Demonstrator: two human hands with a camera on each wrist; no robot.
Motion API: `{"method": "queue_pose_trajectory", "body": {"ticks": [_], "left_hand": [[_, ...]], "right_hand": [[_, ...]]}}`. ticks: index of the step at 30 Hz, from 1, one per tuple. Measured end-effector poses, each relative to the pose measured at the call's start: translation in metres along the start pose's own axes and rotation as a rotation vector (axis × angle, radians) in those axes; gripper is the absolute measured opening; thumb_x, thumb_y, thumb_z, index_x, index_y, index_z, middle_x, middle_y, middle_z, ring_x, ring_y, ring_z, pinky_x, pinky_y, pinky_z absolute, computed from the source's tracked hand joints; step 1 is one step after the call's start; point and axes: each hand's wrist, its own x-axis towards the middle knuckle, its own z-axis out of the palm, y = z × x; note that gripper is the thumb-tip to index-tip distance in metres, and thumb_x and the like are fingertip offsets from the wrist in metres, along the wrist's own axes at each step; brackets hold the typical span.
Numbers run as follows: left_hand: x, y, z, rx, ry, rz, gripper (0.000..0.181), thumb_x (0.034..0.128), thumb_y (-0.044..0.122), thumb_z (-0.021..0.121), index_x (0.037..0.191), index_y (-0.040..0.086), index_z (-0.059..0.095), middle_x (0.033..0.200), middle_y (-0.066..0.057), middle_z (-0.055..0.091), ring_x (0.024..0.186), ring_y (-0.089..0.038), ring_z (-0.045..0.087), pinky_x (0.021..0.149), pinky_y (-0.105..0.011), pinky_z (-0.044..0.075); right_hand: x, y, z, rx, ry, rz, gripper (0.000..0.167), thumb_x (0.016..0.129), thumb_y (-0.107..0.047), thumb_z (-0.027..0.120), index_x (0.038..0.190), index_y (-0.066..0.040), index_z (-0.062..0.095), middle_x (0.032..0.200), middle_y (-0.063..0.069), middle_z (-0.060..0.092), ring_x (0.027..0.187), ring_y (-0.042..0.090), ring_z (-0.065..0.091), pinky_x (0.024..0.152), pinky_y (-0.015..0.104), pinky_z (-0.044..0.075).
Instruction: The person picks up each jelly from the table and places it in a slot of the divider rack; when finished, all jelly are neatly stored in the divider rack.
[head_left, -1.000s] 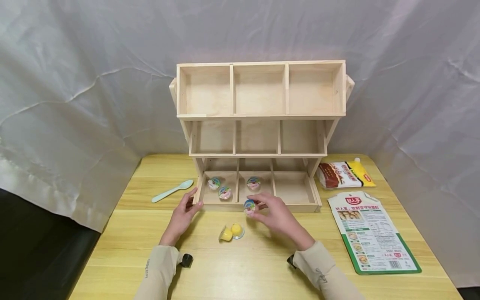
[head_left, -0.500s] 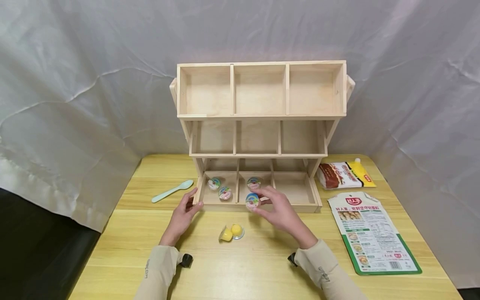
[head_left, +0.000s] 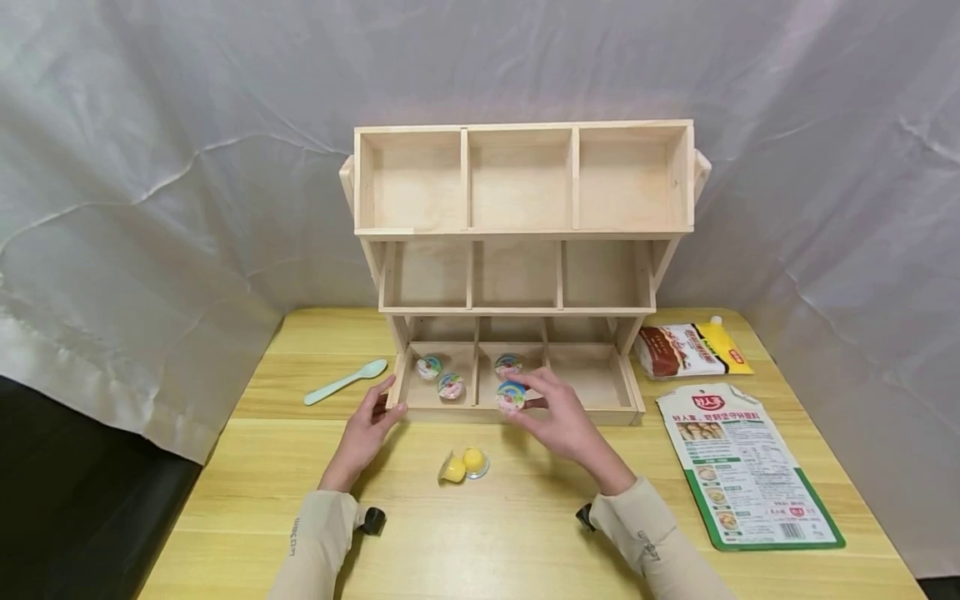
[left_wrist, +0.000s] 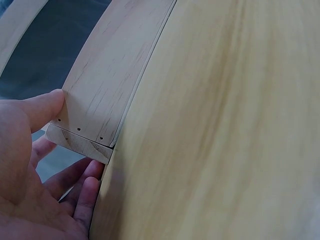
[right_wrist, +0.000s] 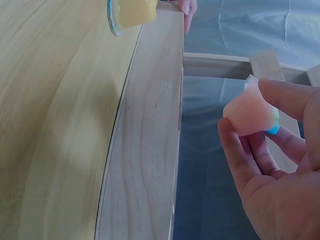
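My right hand (head_left: 562, 421) pinches a jelly cup (head_left: 511, 397) over the front of the middle bottom compartment of a wooden three-tier rack (head_left: 522, 236). In the right wrist view this cup (right_wrist: 251, 111) shows a pinkish body between thumb and fingers, its lid partly hidden. Another jelly cup (head_left: 508, 364) lies behind it in that compartment. Two more, a rear jelly cup (head_left: 428, 367) and a front one (head_left: 451, 386), are in the left bottom compartment. My left hand (head_left: 363, 437) holds the rack's front left corner; the left wrist view shows its thumb on the front board (left_wrist: 100, 75).
On the table before the rack lie a tipped yellow jelly cup (head_left: 453, 468) and an upside-down one (head_left: 473, 458). A pale green spoon (head_left: 345, 383) lies to the left. To the right are a spouted pouch (head_left: 690, 348) and a flat printed packet (head_left: 750, 475).
My right hand has carried the held jelly cup slightly back and to the right, from the front edge to over the middle compartment. The left hand has stayed put.
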Motion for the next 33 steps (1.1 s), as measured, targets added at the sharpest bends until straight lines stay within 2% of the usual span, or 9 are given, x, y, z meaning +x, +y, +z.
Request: {"method": "queue_pose_trajectory", "body": {"ticks": [6,14,20,26,33], "left_hand": [[0.000,0.000,-0.001,0.008,-0.005,0.005,0.064,0.1035,0.041,0.064,0.160,0.036,0.036,0.146,-0.018,0.054,0.129,-0.036,0.057,0.110,-0.054,0.046],[0.001,0.001,-0.001,-0.008,0.001,0.004,0.064,0.1031,0.040,0.064,0.160,0.033,0.037,0.144,-0.020,0.055,0.128,-0.036,0.058,0.111,-0.055,0.045],[0.001,-0.001,-0.001,0.001,0.002,0.006,0.065,0.1027,0.044,0.063,0.161,0.033,0.036,0.146,-0.020,0.054,0.129,-0.036,0.057,0.111,-0.055,0.045],[0.001,0.000,-0.001,-0.009,0.000,0.001,0.064,0.1018,0.045,0.065,0.159,0.037,0.037,0.144,-0.018,0.055,0.128,-0.036,0.058,0.110,-0.055,0.046],[0.000,-0.003,0.000,-0.007,-0.003,-0.001,0.065,0.1017,0.044,0.065,0.159,0.038,0.036,0.145,-0.018,0.054,0.128,-0.035,0.057,0.111,-0.054,0.046]], "right_hand": [[0.003,0.003,-0.001,0.031,0.007,0.016,0.058,0.090,-0.006,0.080,0.143,-0.021,0.063,0.126,0.008,0.058,0.118,0.028,0.061,0.095,0.032,0.059],[0.009,0.009,-0.002,0.097,0.020,0.057,0.053,0.088,0.001,0.079,0.137,-0.011,0.064,0.130,0.013,0.056,0.120,0.035,0.061,0.095,0.028,0.058],[0.016,0.018,-0.002,0.089,0.038,0.050,0.050,0.089,-0.003,0.080,0.136,-0.006,0.060,0.132,0.015,0.058,0.120,0.035,0.062,0.094,0.027,0.058],[0.023,0.027,-0.003,0.087,0.069,0.082,0.060,0.086,-0.002,0.082,0.140,-0.007,0.059,0.129,0.014,0.056,0.118,0.035,0.062,0.092,0.023,0.058],[0.029,0.029,-0.001,0.057,0.103,0.082,0.061,0.081,0.001,0.085,0.138,-0.006,0.062,0.125,0.016,0.058,0.115,0.035,0.063,0.093,0.028,0.059]]}}
